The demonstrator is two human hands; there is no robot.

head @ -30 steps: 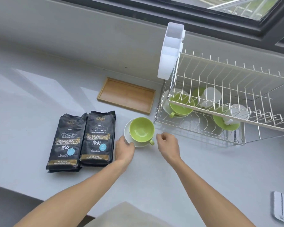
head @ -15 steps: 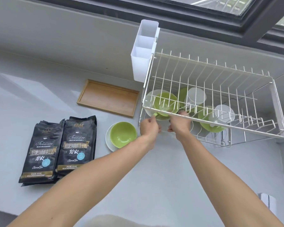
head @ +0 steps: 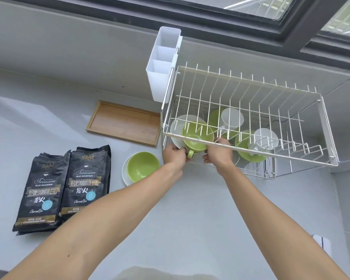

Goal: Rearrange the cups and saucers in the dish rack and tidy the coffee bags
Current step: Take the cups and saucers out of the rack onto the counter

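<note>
A white wire dish rack [head: 249, 146] stands on the counter at right. On its lower tier a green cup [head: 196, 138] sits on a white saucer [head: 177, 126]. My left hand [head: 175, 156] grips the saucer's front edge by the cup's handle, and my right hand [head: 219, 152] holds the set's right side. Two white cups [head: 231, 118] [head: 266, 138] rest on green saucers [head: 249, 154] deeper in the rack. Another green cup [head: 142, 166] on a white saucer [head: 124, 172] stands on the counter. Two black coffee bags [head: 36, 190] [head: 85, 182] lie side by side at left.
A bamboo tray [head: 123, 123] lies against the back wall, left of the rack. A white cutlery holder [head: 163, 65] hangs on the rack's left end. A white object [head: 322, 242] lies at the counter's right. Window frame runs above.
Both hands left the cup and saucer on the counter, reached into the rack's lower tier and closed on the green cup and white saucer there. The view shifted right.
</note>
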